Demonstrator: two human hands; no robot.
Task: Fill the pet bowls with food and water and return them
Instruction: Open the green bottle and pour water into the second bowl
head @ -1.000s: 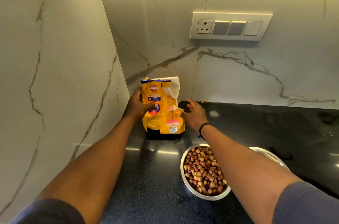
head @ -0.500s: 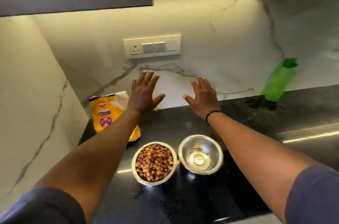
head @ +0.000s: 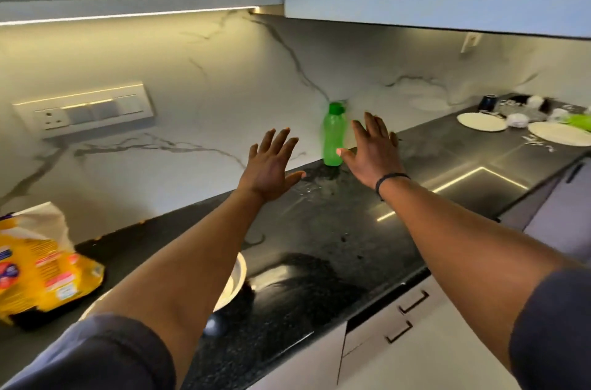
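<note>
Two hands have left the food bag (head: pixel 41 265) behind and now reach toward the green water bottle (head: pixel 333 137) standing at the counter's (head: pixel 335 230) back, toward one o'clock. The right hand (head: pixel 375 153) and left hand (head: pixel 268 170) hold nothing, fingers (head: pixel 278 142) spread. One steel bowl (head: pixel 235 276) peeks from under the left forearm; water seems next.

One bottle (head: pixel 333 137), two plates (head: pixel 481 121).
</note>
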